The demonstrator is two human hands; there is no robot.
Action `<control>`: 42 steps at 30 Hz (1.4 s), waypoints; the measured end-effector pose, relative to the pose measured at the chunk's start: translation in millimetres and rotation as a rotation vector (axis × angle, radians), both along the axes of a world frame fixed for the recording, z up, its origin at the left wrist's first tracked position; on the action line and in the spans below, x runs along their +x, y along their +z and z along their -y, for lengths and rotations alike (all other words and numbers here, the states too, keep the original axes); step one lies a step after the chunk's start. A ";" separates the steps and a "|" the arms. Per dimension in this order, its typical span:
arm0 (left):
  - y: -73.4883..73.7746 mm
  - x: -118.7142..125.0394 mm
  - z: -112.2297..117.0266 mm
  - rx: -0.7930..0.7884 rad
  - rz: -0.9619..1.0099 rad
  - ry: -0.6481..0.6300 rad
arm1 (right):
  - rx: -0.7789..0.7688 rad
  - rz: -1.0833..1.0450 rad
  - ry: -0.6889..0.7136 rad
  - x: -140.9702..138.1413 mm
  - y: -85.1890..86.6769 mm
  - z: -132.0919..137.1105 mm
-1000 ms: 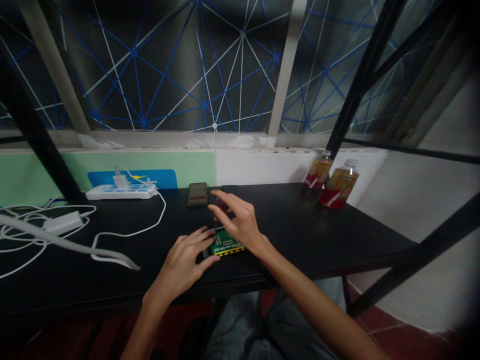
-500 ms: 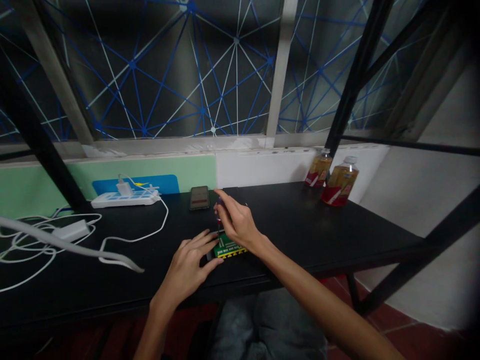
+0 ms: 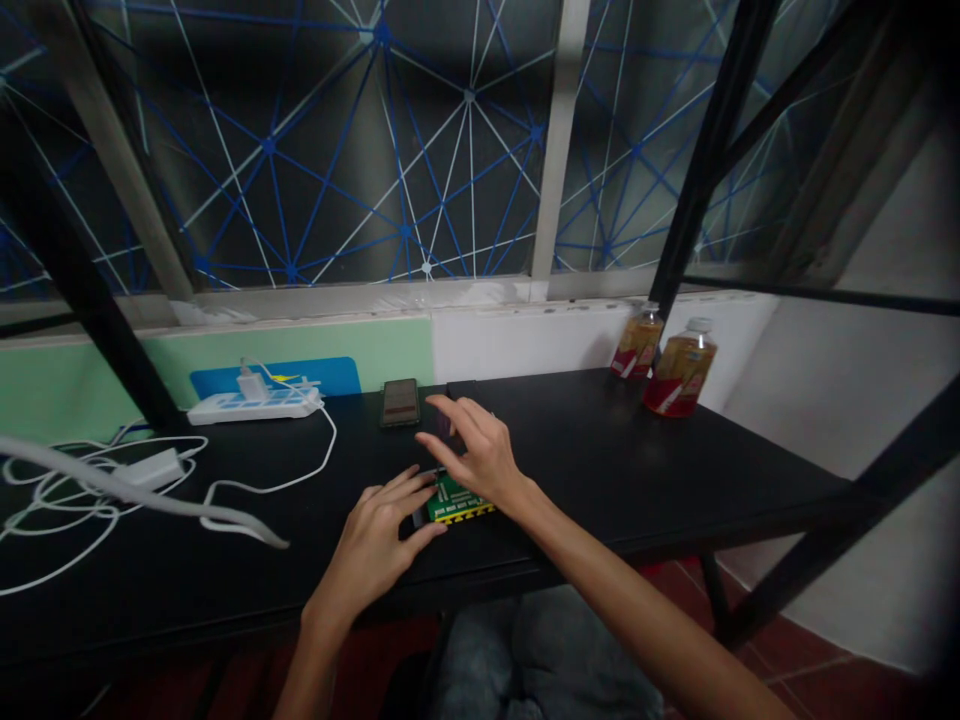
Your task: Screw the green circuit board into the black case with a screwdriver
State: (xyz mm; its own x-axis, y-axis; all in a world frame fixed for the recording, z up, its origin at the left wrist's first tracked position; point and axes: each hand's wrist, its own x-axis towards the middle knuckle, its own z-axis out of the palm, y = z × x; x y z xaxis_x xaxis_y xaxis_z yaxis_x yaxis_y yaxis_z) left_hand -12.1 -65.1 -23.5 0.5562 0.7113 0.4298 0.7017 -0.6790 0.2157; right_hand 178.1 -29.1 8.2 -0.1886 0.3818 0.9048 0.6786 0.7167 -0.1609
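A small green circuit board (image 3: 455, 503) with a yellow-black striped front edge lies on the black desk (image 3: 600, 470) near its front. My left hand (image 3: 379, 535) lies flat beside it, fingers apart, fingertips touching the board's left edge. My right hand (image 3: 480, 450) hovers over the board's far side. Its fingers are stretched forward, and its thumb and fingers lightly hold a thin screwdriver (image 3: 441, 440), dim and partly hidden, standing upright on the board.
A dark phone (image 3: 400, 401) lies behind the hands. At the back left are a white power strip (image 3: 255, 405) with a charger, an adapter (image 3: 154, 467) and loose white cables (image 3: 247, 490). Two amber drink bottles (image 3: 679, 372) stand back right. Black frame posts flank the desk.
My right hand's fingers went from stretched to pinched on the screwdriver and are stretched forward again. My left hand stays at the board. The view has shifted slightly.
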 end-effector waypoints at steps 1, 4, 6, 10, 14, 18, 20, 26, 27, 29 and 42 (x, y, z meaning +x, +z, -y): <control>0.3 0.1 -0.8 -0.001 -0.006 0.001 | -0.003 -0.002 0.000 0.2 0.0 0.0; 2.0 0.7 -1.5 -0.005 -0.015 -0.005 | -0.037 -0.049 0.082 1.1 -1.1 -1.7; 3.0 0.8 -0.4 -0.013 -0.013 -0.011 | -0.057 -0.103 0.136 1.9 -2.6 -3.4; 3.5 0.4 2.4 -0.015 0.002 -0.016 | -0.094 -0.132 0.114 3.2 -4.3 -4.4; 3.9 0.1 1.3 -0.028 0.016 -0.022 | -0.152 -0.110 0.131 3.2 -4.3 -4.2; 4.5 0.2 -1.1 -0.037 0.012 -0.025 | -0.143 -0.156 0.119 2.0 -4.5 -5.6; 4.1 0.4 -1.8 -0.037 0.006 -0.022 | -0.126 -0.172 0.114 2.0 -3.8 -4.9; 3.6 2.0 -1.8 -0.031 0.007 -0.024 | -0.268 -0.175 0.257 3.2 -3.3 -0.1; 3.8 2.2 -1.4 -0.028 0.008 -0.028 | -0.288 -0.174 0.276 3.1 -3.8 -0.2; 4.2 2.5 -0.4 -0.022 0.007 -0.034 | -0.286 -0.190 0.278 2.9 -4.7 -1.2; 3.5 3.3 -0.8 -0.002 -0.010 -0.010 | -0.235 -0.143 0.217 1.5 -9.4 -2.8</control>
State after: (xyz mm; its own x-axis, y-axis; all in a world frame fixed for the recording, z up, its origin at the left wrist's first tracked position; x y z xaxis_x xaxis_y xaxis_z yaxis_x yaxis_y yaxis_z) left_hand -8.8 -64.4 -20.0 0.5676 0.7064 0.4229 0.6972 -0.6856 0.2096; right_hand 179.6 -26.2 -1.1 -0.1659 0.5477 0.8200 0.4734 0.7737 -0.4210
